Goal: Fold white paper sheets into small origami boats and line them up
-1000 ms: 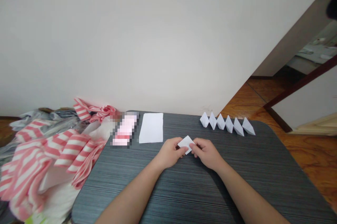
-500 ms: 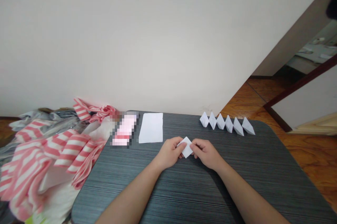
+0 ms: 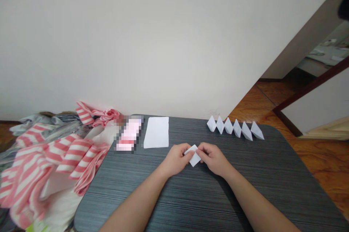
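Observation:
My left hand (image 3: 176, 159) and my right hand (image 3: 214, 158) meet over the middle of a dark striped table (image 3: 191, 195). Both pinch a small folded piece of white paper (image 3: 194, 157), diamond-shaped, its lower corner pointing down toward me. The left fingers grip its left edge, the right fingers its upper right edge. A stack of flat white paper sheets (image 3: 156, 132) lies on the table just behind my left hand. A row of several folded white paper boats (image 3: 236, 128) stands along the table's far right edge.
Pink-and-white striped plastic bags (image 3: 51, 159) are piled at the table's left side, spilling over its edge. A blurred pink object (image 3: 129, 134) lies beside the paper stack. A white wall rises behind the table. Wooden floor (image 3: 321, 159) and a doorway lie to the right.
The folded paper has tipped down between my fingers, from lying higher and flatter to a lower diamond. Both hands stay in nearly the same spot, fingers shifting on the paper.

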Available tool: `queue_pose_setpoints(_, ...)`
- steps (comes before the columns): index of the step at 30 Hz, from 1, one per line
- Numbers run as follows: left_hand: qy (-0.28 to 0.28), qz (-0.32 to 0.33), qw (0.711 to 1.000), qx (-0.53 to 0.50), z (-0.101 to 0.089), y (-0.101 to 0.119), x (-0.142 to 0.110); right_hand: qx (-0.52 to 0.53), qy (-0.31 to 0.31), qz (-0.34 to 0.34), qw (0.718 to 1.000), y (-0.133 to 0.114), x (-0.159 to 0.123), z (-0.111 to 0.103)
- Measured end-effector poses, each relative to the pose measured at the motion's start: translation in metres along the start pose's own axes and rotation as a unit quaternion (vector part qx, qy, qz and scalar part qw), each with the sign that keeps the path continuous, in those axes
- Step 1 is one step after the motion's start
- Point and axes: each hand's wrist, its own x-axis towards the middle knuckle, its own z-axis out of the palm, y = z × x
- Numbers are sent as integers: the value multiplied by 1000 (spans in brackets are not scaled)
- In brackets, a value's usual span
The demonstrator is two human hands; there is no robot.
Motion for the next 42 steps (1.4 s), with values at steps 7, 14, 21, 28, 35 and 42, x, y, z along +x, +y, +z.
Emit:
queue_pose_setpoints(7,-1,5,1000,2,-1,4,0,-14,-7,-13,1000,-1,0,0)
queue_pose_setpoints(14,-10,31,999,26,-2,7,-1,-8,11,-26,1000,-3,3,0)
queue_pose_setpoints(21,-7,20,998,56,1,2,-1,-20,20,-35,999,-2,3,3)
queue_pose_setpoints(28,-19,23,998,60,-1,4,0,-17,35,-29,999,-3,4,1)
queue_pose_setpoints(35,2,-15,1000,-3,0,-1,-1,28,0,10,1000,-5,1,0)
queue_pose_setpoints(42,24,-52,994,-90,5,-9,1,-11,-10,12,1000,-7,-1,-2)
